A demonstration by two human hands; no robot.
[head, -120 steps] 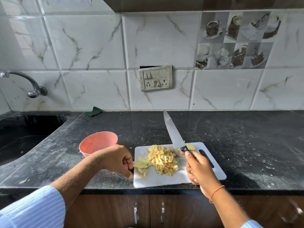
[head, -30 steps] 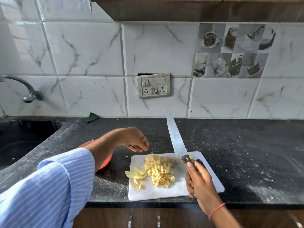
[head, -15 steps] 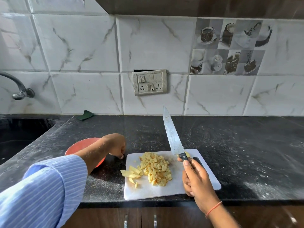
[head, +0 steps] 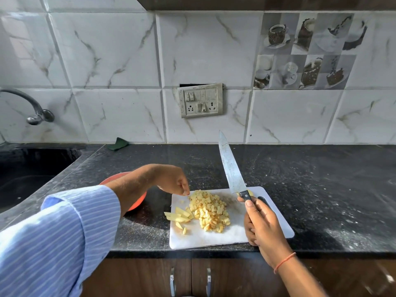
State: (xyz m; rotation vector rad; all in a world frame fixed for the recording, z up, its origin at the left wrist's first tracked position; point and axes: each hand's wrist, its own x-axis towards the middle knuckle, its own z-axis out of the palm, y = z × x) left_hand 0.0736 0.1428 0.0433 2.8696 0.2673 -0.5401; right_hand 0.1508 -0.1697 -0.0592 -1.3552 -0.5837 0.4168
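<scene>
A white cutting board [head: 214, 237] lies at the counter's front edge. On it sits a pile of diced yellow pieces [head: 210, 211], with a few longer slices [head: 179, 216] on its left. My right hand [head: 263, 221] grips the black handle of a large knife [head: 230, 166]; the blade rises off the board and points away toward the wall. My left hand [head: 173, 181] hovers at the board's far left corner, fingers curled, tips bunched at the pile's edge. Whether they pinch a piece does not show.
A pink bowl [head: 137, 202] stands left of the board, mostly hidden under my left forearm. A dark sink [head: 27, 168] and tap [head: 36, 110] are at far left. A green scrub pad [head: 117, 144] lies by the wall. The black counter [head: 321, 189] stretches to the right.
My left hand has moved right, from beside the bowl to the board's far left corner at the pile. The right hand and knife have kept their pose.
</scene>
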